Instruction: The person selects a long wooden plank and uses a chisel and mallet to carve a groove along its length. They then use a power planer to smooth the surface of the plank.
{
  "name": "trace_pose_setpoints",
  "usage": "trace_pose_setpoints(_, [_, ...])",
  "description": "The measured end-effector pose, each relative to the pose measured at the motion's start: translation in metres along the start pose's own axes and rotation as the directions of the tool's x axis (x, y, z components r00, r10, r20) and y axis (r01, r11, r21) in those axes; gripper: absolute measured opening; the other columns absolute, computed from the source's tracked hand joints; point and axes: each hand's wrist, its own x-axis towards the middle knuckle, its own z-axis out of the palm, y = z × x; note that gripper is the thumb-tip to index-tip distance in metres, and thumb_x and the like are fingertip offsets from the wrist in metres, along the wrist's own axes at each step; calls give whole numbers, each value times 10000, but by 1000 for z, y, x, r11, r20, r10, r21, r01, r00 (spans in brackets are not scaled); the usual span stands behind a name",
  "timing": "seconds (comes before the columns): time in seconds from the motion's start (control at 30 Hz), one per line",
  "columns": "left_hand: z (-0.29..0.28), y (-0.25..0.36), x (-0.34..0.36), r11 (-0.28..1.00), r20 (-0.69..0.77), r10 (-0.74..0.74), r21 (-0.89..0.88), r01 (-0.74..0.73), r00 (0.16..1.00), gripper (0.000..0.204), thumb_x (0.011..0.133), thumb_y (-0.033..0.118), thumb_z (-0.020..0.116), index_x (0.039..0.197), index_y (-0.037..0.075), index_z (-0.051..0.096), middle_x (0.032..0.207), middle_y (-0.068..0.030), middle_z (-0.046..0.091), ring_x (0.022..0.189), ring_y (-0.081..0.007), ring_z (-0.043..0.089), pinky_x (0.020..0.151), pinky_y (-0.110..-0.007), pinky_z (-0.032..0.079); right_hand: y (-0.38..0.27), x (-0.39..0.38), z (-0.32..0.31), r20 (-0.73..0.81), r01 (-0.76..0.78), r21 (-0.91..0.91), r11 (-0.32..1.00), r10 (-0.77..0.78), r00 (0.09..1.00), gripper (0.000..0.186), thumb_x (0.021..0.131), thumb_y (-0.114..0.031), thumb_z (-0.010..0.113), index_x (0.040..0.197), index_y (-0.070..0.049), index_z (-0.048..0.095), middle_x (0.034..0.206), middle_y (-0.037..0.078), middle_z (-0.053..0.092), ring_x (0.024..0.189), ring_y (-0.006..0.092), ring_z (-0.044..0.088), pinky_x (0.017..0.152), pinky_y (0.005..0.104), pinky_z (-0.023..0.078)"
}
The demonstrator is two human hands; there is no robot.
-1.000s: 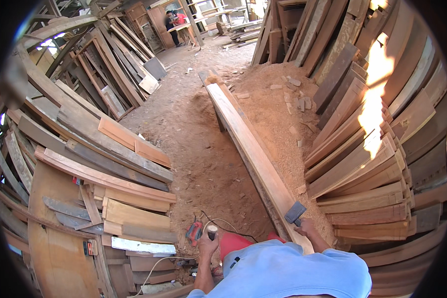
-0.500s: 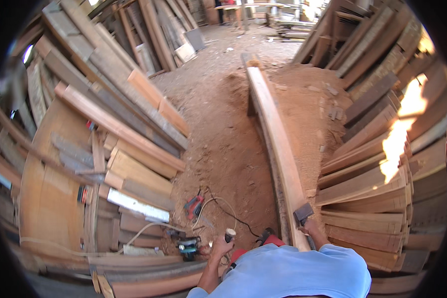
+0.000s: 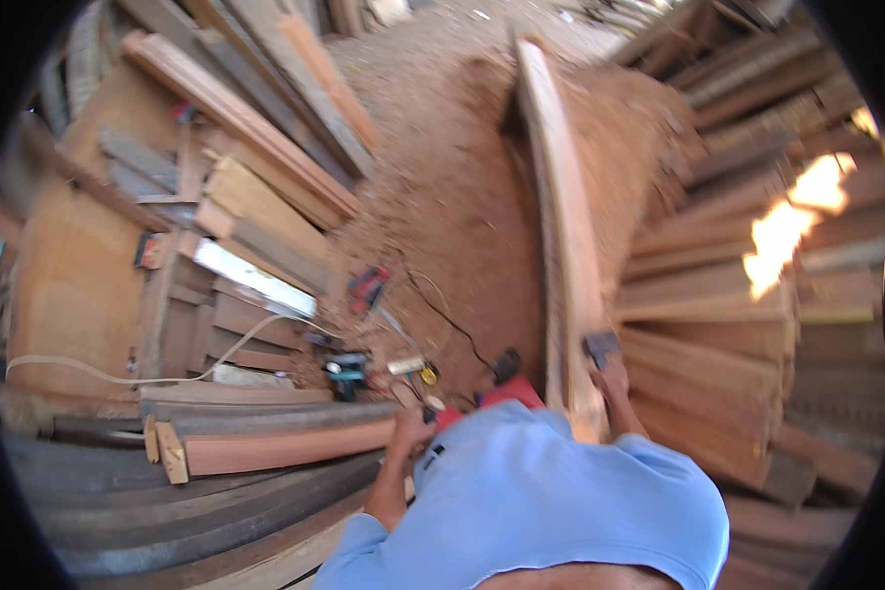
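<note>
Ground (image 3: 438, 246): brown, dusty.
Plank (image 3: 572, 197): stretches ahead, right of centre.
Right hand (image 3: 615, 380): gripping dark block (image 3: 601, 346) at plank's right edge.
Left hand (image 3: 409, 427): closed round dark handle (image 3: 429, 415), apart from plank.
View: has tipped down; right hand alone stays at plank.

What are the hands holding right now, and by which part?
The right hand holds a dark flat tool by its near end. The left hand grips a small dark object; blur hides by which part.
</note>
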Motion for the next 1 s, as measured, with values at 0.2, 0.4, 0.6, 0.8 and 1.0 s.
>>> trace_pose_setpoints(0.2, [28,-40,-44,996,87,77,-53,-73,993,480,816,268,730,1245,67,654,1139,-235,712,1112,-396,672,948,-458,525,-10,-49,14,-80,59,143,988,-48,996,507,752,-352,693,1030,70,718,1064,316,699,1048,443,686,905,482,556])
trace_pose_setpoints(0.4, [27,-25,-66,999,161,41,-21,-38,986,461,813,272,731,1219,62,670,1133,-248,710,1108,-396,676,957,-450,525,33,5,80,-27,135,-101,986,-139,990,530,776,-405,707,1050,48,733,1090,283,711,1028,439,696,899,475,563])
trace_pose_setpoints(0.6, [41,-38,-56,998,141,29,-56,-21,990,468,814,309,709,1217,75,672,1124,-238,714,1114,-394,675,950,-442,530,29,4,79,-66,105,-214,971,-122,990,602,775,-558,748,994,2,773,1035,245,738,1048,398,697,1000,478,497])
trace_pose_setpoints(0.8, [59,-28,-81,992,157,-51,-107,69,986,545,822,305,741,1318,118,618,1170,-234,706,1129,-375,677,963,-444,527,38,3,66,0,-3,34,999,3,1000,509,668,-464,848,927,-31,783,979,225,750,1000,384,716,899,448,547])
trace_pose_setpoints(1.0, [132,-70,-90,984,212,-93,-131,122,973,587,792,422,748,1262,77,677,1186,-247,700,1152,-372,669,994,-450,521,17,-15,31,157,-87,-68,994,96,983,734,706,-579,866,1173,-29,733,1255,194,696,1168,334,677,932,431,555])
